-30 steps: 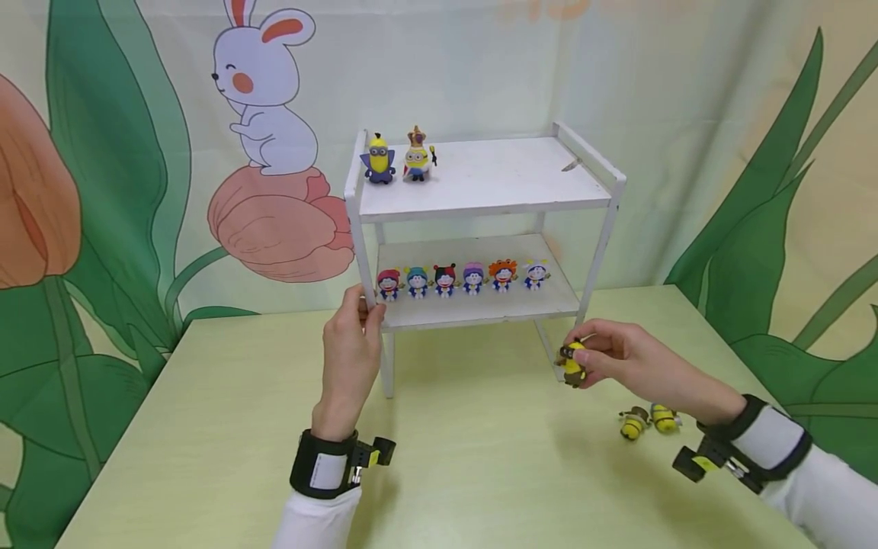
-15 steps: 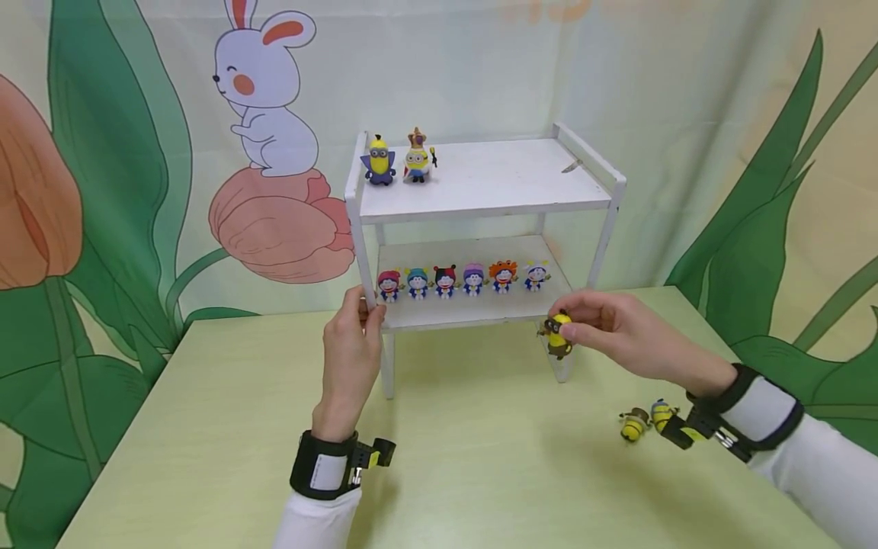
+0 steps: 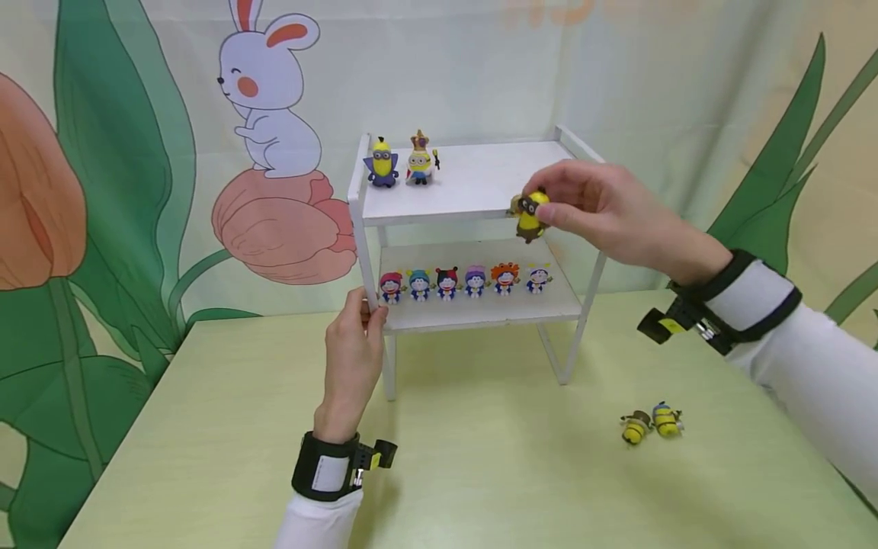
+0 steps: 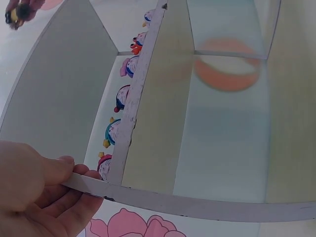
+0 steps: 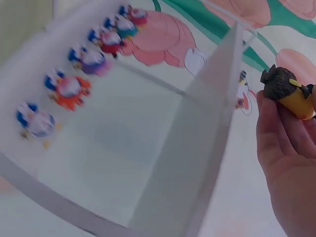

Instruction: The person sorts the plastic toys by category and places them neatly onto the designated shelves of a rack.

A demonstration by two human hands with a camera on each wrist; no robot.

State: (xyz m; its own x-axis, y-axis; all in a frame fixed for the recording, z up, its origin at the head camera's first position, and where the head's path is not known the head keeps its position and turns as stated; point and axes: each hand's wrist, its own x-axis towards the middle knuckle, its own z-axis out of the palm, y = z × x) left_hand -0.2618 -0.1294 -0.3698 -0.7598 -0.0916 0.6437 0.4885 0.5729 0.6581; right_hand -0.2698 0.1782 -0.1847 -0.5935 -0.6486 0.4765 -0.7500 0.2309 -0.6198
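Note:
My right hand pinches a yellow minion figurine with dark goggles and a brown lower part. It is in the air before the top shelf's front edge. In the right wrist view the figurine shows a dark, rough-textured part. My left hand grips the front left leg of the white two-tier rack, fingers and thumb around the bar in the left wrist view. On the top shelf's left stand a minion in a purple cape and a crowned minion.
A row of several blue-and-white figurines in coloured hats lines the lower shelf. Two more minions, one brown-hatted and one blue-topped, lie on the yellow-green table at right. A printed curtain hangs behind.
My right hand has lifted the minion figurine from below the lower shelf's right corner up to the top shelf's front edge. The left hand keeps its grip on the rack leg.

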